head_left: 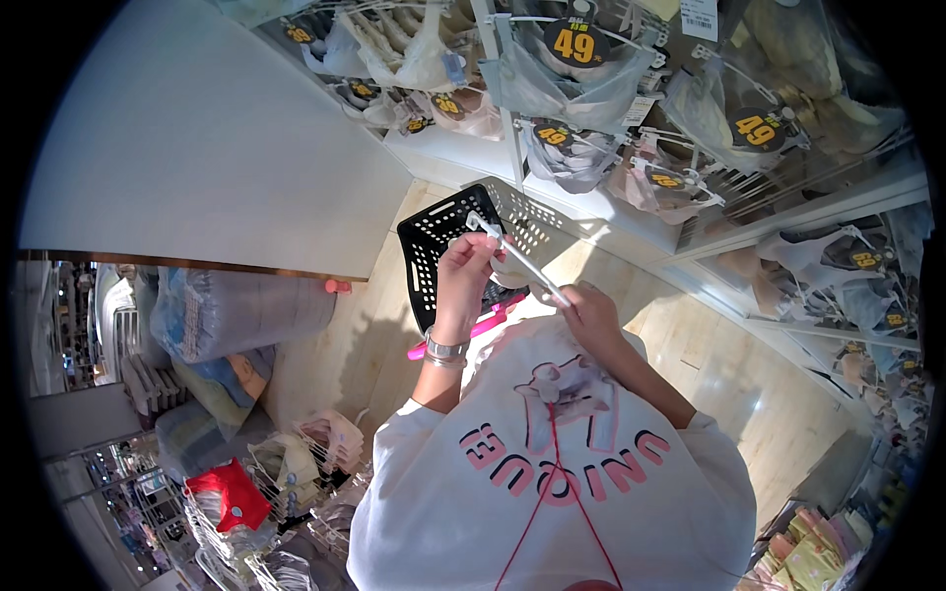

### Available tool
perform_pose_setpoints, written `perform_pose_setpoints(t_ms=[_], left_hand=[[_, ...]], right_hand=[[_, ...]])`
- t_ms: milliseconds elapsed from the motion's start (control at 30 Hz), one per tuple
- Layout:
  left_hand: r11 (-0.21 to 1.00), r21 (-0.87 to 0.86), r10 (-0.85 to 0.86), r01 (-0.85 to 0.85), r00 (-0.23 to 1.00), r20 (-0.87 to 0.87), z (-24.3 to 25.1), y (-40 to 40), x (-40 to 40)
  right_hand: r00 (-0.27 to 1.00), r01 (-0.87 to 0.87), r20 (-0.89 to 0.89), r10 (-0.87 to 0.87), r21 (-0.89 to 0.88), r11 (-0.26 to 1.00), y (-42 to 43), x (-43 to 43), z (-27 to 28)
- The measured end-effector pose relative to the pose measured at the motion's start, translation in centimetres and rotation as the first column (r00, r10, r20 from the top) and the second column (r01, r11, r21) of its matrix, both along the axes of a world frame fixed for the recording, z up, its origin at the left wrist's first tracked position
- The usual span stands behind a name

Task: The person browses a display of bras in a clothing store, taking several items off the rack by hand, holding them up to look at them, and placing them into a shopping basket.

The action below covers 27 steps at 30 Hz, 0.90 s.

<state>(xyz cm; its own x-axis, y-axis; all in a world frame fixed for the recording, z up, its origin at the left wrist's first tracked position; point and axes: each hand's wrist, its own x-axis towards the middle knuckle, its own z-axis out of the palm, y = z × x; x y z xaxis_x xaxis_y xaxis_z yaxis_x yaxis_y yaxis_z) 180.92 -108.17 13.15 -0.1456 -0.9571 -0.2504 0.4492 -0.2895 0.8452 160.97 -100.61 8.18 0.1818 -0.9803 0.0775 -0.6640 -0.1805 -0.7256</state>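
Note:
A slim white plastic hanger slants between my two hands, in front of my chest. My left hand, with a metal watch at the wrist, pinches it close to its upper end. The lower end lies in the fingers of my right hand. Below the bar a pale piece of fabric is partly visible; my hands hide much of it. Beneath my hands, on the floor, stands a black perforated plastic basket with a pink handle. My forearms and the hanger cover part of its inside.
Bras on hangers with round price tags fill the wall racks ahead and to the right. A white panel rises at the left. Bagged bedding and a rack of clothes stand lower left. Folded garments lie lower right.

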Motion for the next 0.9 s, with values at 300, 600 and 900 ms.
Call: perform_pose_setpoints(t_ms=[300, 600, 900], left_hand=[[0.992, 0.108, 0.069, -0.069, 0.998, 0.007, -1.1, -1.0, 0.6], [0.991, -0.013, -0.119, 0.131, 0.937, 0.328, -0.8, -2.5, 1.9], [0.937, 0.209, -0.296, 0.278, 0.953, 0.059, -2.1, -3.8, 1.7]], right_hand=[[0.989, 0.1, -0.085, -0.125, -0.252, 0.963, -0.6, -0.4, 1.7], [0.966, 0.08, -0.194, -0.169, -0.398, 0.914, -1.1, -1.5, 3.0], [0.948, 0.049, -0.26, -0.181, -0.445, 0.894, -1.3, -2.7, 4.4]])
